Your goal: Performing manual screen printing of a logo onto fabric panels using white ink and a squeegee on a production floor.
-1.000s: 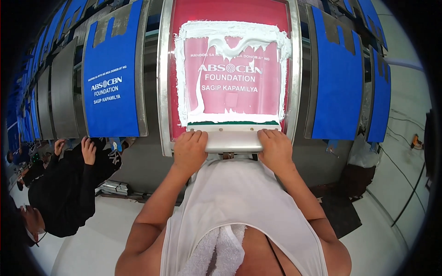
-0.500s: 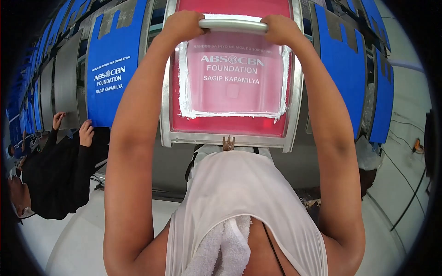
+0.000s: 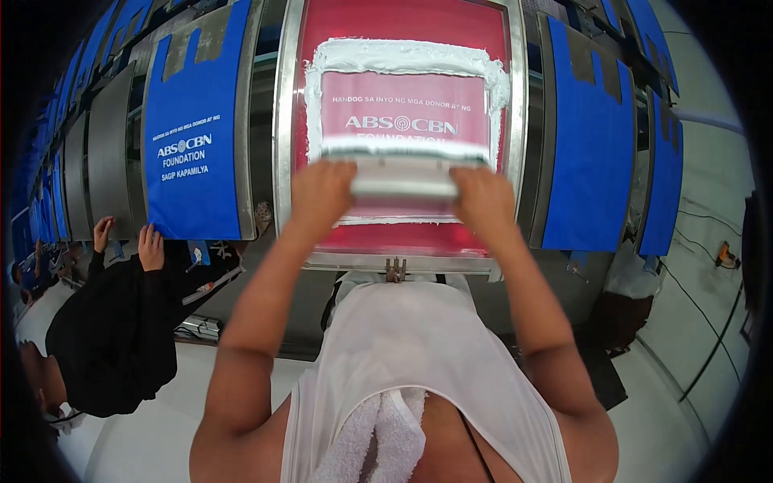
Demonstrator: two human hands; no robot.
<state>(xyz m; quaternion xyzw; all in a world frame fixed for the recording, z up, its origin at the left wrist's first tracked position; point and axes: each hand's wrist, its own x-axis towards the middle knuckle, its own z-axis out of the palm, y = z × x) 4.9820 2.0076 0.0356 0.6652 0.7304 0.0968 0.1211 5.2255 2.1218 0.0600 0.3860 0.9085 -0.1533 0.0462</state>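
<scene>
Both my hands grip a silver squeegee [image 3: 404, 179], blurred by motion, lying crosswise on a screen-printing frame. My left hand [image 3: 324, 193] is wrapped round its left end and my right hand [image 3: 485, 197] round its right end. The silver frame [image 3: 286, 121] holds a red mesh [image 3: 370, 20] with a lighter pink rectangle. Thick white ink [image 3: 403, 56] borders that rectangle, heaviest at the far side, and a white line of it runs along the blade. Pale lettering shows through the mesh beyond the squeegee; the lower part is hidden by it.
Blue fabric pieces on boards stand left [image 3: 193, 137] and right [image 3: 586, 145] of the frame. A metal clamp [image 3: 395, 270] sits at its near edge. At the left, a person in black [image 3: 113, 322] touches a neighbouring board. Cables and an orange-yellow tool [image 3: 727, 256] lie far right.
My hands have drawn the squeegee from the far end of the screen toward me, bending my elbows. A thick band of white ink now shows at the far side.
</scene>
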